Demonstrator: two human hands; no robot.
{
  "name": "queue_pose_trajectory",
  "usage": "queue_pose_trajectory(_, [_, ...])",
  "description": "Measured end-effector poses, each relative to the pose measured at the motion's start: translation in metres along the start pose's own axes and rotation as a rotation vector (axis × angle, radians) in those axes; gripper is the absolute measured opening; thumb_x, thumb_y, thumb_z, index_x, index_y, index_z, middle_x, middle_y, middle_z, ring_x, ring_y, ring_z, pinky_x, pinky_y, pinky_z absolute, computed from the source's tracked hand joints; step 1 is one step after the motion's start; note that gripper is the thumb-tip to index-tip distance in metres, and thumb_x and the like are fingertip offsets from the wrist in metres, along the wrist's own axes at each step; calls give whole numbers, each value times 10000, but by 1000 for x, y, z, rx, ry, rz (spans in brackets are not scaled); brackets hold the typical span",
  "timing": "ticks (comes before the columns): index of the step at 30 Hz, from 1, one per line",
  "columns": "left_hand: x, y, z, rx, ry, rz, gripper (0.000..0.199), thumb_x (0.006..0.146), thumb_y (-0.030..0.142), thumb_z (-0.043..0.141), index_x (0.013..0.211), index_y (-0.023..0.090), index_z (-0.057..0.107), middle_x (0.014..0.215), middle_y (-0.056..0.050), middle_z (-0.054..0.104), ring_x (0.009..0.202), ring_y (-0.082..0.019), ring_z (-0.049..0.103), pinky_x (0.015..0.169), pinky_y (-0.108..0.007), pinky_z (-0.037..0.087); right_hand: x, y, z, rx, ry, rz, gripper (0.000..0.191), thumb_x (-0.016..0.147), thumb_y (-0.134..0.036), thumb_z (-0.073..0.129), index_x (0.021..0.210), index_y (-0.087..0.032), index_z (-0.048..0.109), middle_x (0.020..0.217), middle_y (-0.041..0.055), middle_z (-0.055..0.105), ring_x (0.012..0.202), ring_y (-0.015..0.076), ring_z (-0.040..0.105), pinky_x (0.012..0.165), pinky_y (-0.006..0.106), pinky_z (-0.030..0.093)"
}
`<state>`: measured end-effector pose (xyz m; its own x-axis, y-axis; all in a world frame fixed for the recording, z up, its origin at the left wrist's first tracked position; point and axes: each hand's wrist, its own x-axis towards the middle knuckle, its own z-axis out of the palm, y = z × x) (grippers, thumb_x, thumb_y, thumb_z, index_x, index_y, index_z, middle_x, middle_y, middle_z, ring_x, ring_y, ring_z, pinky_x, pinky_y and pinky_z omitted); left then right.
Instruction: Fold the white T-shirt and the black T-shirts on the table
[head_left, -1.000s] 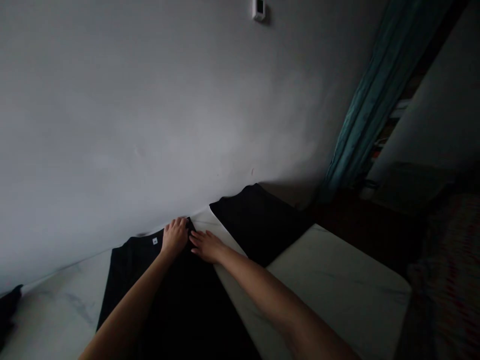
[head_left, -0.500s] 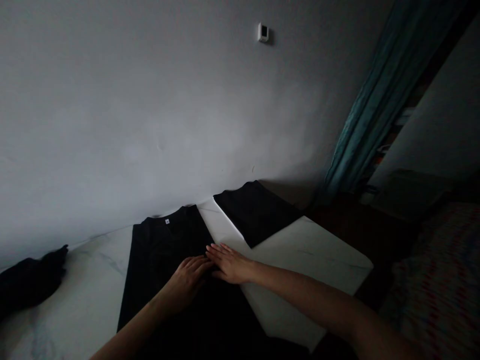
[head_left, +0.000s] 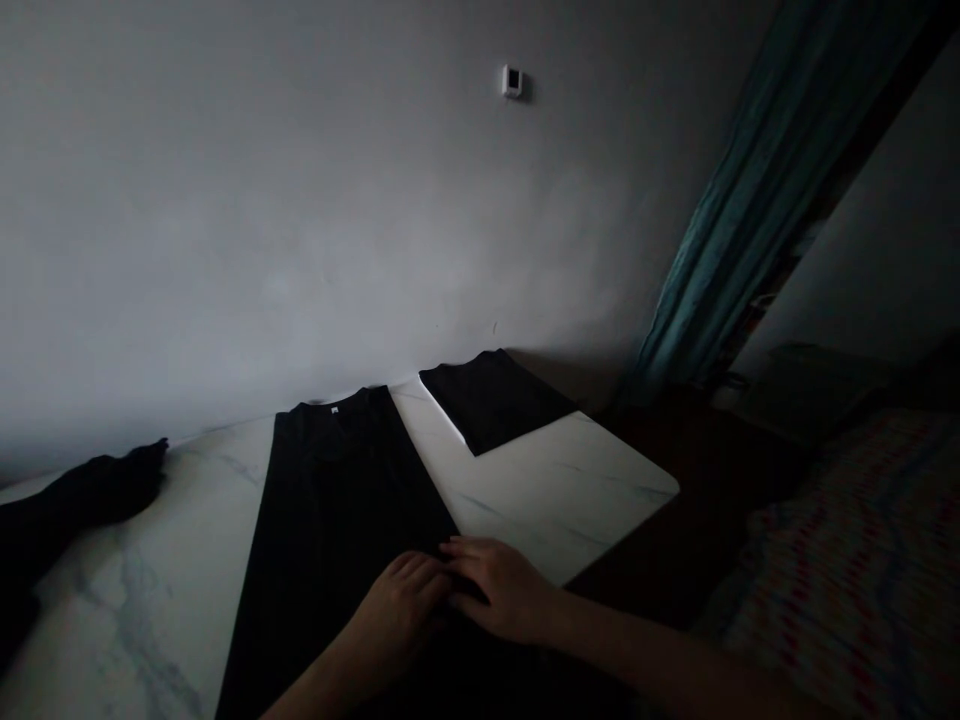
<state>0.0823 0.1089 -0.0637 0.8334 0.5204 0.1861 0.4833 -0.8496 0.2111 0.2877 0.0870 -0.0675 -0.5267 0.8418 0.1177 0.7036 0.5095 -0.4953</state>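
Observation:
A black garment (head_left: pixel 337 500) with a small white label at its top edge lies flat on the white marbled table (head_left: pixel 540 500). On its lower right part rests my left hand (head_left: pixel 409 598), palm down, its fingers bent and close to the right hand. My right hand (head_left: pixel 499 588) touches the same cloth by its right edge, fingers pointing left. Whether either hand pinches the fabric is too dark to tell. Beyond them, near the wall, a folded black cloth (head_left: pixel 495 400) lies flat.
Another dark, crumpled cloth (head_left: pixel 90 500) lies on the table at the left. A grey wall (head_left: pixel 300 200) with a small white device (head_left: pixel 512 81) rises behind the table. At the right are a teal curtain (head_left: pixel 712 210) and a patterned cover (head_left: pixel 847 570).
Both hands have moved down the black garment, toward me and slightly right. The view has shifted, and more of the garment's upper part shows.

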Motion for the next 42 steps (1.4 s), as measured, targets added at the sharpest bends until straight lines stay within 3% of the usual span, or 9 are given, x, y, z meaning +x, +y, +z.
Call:
queue_pose_trajectory(3, [2, 11, 9, 79, 21, 41, 54, 890, 165, 567, 910, 216, 571, 921, -16, 672, 840, -186, 618, 800, -338, 497, -27, -10, 3, -125, 98, 171, 407, 742, -449, 730, 1033, -175, 655, 1156, 108, 652, 1073, 283, 586, 950, 426, 467])
queue_pose_trajectory(6, [-2, 16, 10, 117, 74, 107, 34, 910, 180, 544, 900, 213, 549, 908, -17, 671, 810, -181, 607, 791, -332, 487, -52, -12, 13, -217, 121, 205, 218, 784, -292, 652, 982, -206, 621, 1021, 75, 658, 964, 250, 601, 879, 393, 483])
queue_pose_trajectory(13, [-25, 6, -5, 109, 149, 286, 90, 955, 209, 458, 973, 218, 546, 995, -39, 686, 906, -183, 610, 874, -331, 471, -72, -8, 46, -314, 32, -247, 177, 948, -259, 450, 959, -259, 627, 723, 13, 666, 614, 159, 622, 499, 245, 413])
queue_pose_trajectory(17, [-36, 8, -11, 65, 33, 311, 50, 936, 228, 518, 893, 233, 542, 824, -1, 669, 756, -161, 601, 761, -299, 483, -49, -11, 18, -141, -225, -337, 176, 968, -353, 514, 973, -288, 678, 794, -40, 721, 663, 121, 661, 528, 208, 420])
queue_pose_trajectory(21, [-30, -2, -30, -28, 13, 282, 134, 954, 207, 437, 954, 249, 563, 860, -9, 689, 811, -165, 616, 841, -320, 487, 11, -9, -29, -13, -116, -103, 246, 985, -345, 495, 1021, -238, 714, 973, -9, 743, 892, 133, 685, 781, 213, 479])
queue_pose_trajectory(24, [-12, -43, -42, -41, 73, 137, 207, 913, 159, 438, 1014, 253, 593, 977, -33, 700, 951, -192, 627, 907, -354, 476, 71, 4, -31, -71, -26, -69, 298, 976, -234, 486, 1217, -175, 650, 1245, 73, 666, 1132, 173, 619, 980, 267, 448])
queue_pose_trajectory(27, [15, -104, -44, 112, 87, -189, 226, 901, 162, 448, 1031, 226, 623, 1070, -73, 685, 1005, -230, 627, 907, -386, 477, 124, 24, -9, -175, -49, -108, 426, 980, -282, 497, 1376, -127, 523, 1482, 139, 454, 1380, 231, 405, 1143, 376, 317])
queue_pose_trajectory(32, [60, -185, -48, 357, 101, -670, 249, 925, 287, 440, 1062, 179, 618, 1059, -127, 658, 1017, -293, 596, 849, -408, 469, 183, 55, 12, -264, -71, -45, 569, 1004, -451, 417, 1500, -181, 343, 1583, 124, 254, 1463, 265, 223, 1179, 517, 200])
queue_pose_trajectory(42, [99, -288, -59, 325, 162, -1006, 417, 817, 460, 557, 1060, 135, 652, 1158, -222, 648, 1121, -409, 564, 870, -495, 437, 308, 92, 4, -275, -23, 222, 547, 996, -336, 385, 1500, -127, 344, 1582, 120, 265, 1451, 286, 249, 1184, 493, 180])
